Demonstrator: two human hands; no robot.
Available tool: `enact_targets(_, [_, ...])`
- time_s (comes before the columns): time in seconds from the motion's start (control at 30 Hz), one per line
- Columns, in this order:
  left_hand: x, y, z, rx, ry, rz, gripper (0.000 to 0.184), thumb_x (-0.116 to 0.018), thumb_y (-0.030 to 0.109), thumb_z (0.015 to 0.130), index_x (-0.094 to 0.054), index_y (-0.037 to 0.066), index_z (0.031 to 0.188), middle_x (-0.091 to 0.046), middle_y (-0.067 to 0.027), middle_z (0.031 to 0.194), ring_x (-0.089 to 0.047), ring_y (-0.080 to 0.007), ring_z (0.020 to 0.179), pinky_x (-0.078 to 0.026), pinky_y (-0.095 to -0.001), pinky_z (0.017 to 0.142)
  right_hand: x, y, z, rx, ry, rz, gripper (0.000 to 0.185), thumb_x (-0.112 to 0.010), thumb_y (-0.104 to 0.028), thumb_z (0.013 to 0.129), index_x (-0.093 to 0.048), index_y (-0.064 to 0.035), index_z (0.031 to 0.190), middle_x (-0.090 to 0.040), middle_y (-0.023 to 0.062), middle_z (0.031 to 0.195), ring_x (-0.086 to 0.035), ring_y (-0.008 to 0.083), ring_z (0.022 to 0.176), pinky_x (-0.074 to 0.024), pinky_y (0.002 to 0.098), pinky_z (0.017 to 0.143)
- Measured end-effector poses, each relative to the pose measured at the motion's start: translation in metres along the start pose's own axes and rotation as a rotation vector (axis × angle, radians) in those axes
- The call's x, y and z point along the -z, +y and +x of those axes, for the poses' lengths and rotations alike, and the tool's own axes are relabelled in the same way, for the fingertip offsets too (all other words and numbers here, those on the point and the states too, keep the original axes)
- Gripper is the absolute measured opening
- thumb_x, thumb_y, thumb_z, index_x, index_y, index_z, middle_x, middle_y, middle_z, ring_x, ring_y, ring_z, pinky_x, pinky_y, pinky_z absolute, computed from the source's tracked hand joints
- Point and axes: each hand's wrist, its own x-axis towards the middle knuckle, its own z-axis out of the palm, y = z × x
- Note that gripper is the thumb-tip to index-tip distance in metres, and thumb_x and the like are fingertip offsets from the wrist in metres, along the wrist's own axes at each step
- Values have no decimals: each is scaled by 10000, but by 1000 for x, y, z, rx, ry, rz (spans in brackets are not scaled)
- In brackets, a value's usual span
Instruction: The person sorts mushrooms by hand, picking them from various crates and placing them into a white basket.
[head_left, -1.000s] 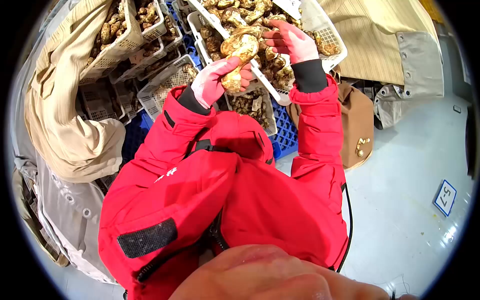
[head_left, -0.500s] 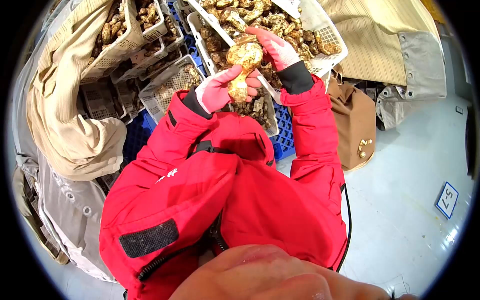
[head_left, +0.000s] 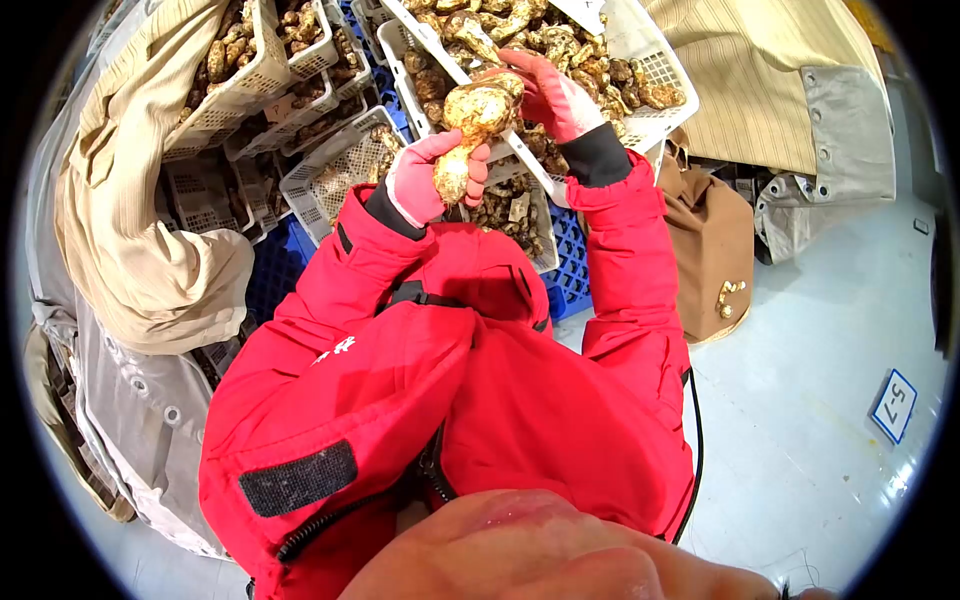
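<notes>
A large mushroom, with a broad brown-and-cream cap and a thick pale stem, is held tilted in front of my chest, above the crates. My left hand, in a pink glove, wraps its thumb and fingers around the stem. At the cap's right edge is my right hand, gloved in pink too, its fingers curled against the cap; the cap hides part of its grip. Behind both hands, a white plastic crate holds many similar mushrooms and a white paper card.
More white crates of mushrooms are stacked at the left, with beige cloth draped over them. Blue pallets show underneath. To the right are a brown cloth-covered stack and a floor sign reading 5-7.
The mushroom's stem end has swung slightly to the left, and the cap has turned. My left hand has shifted a little left with it; my right fingers are more curled.
</notes>
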Motion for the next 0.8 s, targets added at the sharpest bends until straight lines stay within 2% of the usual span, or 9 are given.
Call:
enact_targets(0.07, [0, -4, 1, 40, -34, -55, 416, -434, 346, 919, -561, -32, 1041, -643, -130, 834, -619, -255, 684, -485, -395, 662, -10, 5, 5, 32, -76, 103, 586, -279, -468, 974, -374, -17, 1335, -541, 105, 1212, -524, 183, 1110, -417, 318, 930])
enact_targets(0.2, [-6, -11, 3, 100, -113, -186, 446, -412, 360, 933, -530, -25, 1126, -636, -130, 925, -620, -256, 748, -485, -398, 701, -23, -1, 1, -59, -78, 385, 592, -293, -476, 970, -416, 0, 1300, -584, 127, 1135, -565, 198, 1038, -420, 317, 935])
enact_targets(0.33, [-15, -11, 5, 128, -120, -116, 519, -389, 425, 947, -481, -6, 1221, -624, -112, 1021, -625, -242, 861, -503, -368, 752, -17, 2, -1, -82, 85, 174, 519, -389, -428, 961, -504, -4, 1238, -615, 94, 1070, -580, 165, 1002, -440, 287, 897])
enact_targets(0.43, [-7, -9, 4, 52, 185, 256, 546, -448, 459, 923, -472, 15, 1240, -621, -110, 1027, -623, -213, 870, -506, -331, 763, 5, 12, 4, -25, 234, -491, 421, -432, -350, 957, -541, -42, 1223, -622, 94, 1098, -586, 181, 1015, -446, 281, 879])
enact_targets(0.5, [-20, -15, 3, -76, 415, 550, 511, -540, 387, 894, -472, 10, 1232, -615, -109, 1004, -616, -166, 832, -502, -297, 746, -3, 2, 0, -105, 314, -597, 354, -473, -311, 938, -587, -89, 1188, -610, 122, 1144, -583, 222, 1048, -448, 286, 872])
enact_targets(0.57, [-3, -21, 17, -227, 576, 1216, 452, -576, 320, 884, -490, -12, 1180, -621, -88, 1015, -603, -134, 823, -479, -240, 693, -3, 3, 3, -90, 284, -696, 335, -485, -290, 930, -591, -104, 1187, -600, 141, 1157, -582, 251, 1056, -457, 294, 863])
enact_targets(0.6, [0, -25, 18, -283, 621, 1170, 400, -602, 260, 860, -508, -18, 1132, -630, -90, 951, -593, -124, 759, -462, -238, 647, -1, 14, 7, 12, 313, -763, 389, -530, -403, 881, -621, -111, 1121, -661, 67, 913, -596, 169, 821, -466, 301, 741])
enact_targets(0.7, [-4, -25, 13, -278, 500, 735, 367, -590, 249, 864, -516, -14, 1108, -637, -82, 881, -593, -131, 710, -461, -241, 619, -7, 9, 4, -161, 324, -387, 386, -536, -400, 883, -616, -124, 1140, -652, 38, 899, -569, 117, 770, -475, 301, 695])
enact_targets(0.8, [-11, -14, 6, -177, 495, 747, 317, -538, 271, 891, -558, 0, 1054, -639, -79, 837, -588, -134, 673, -462, -246, 599, 1, 19, 6, -150, 280, -187, 399, -534, -397, 903, -600, -113, 1175, -636, 25, 976, -577, 98, 816, -495, 278, 677])
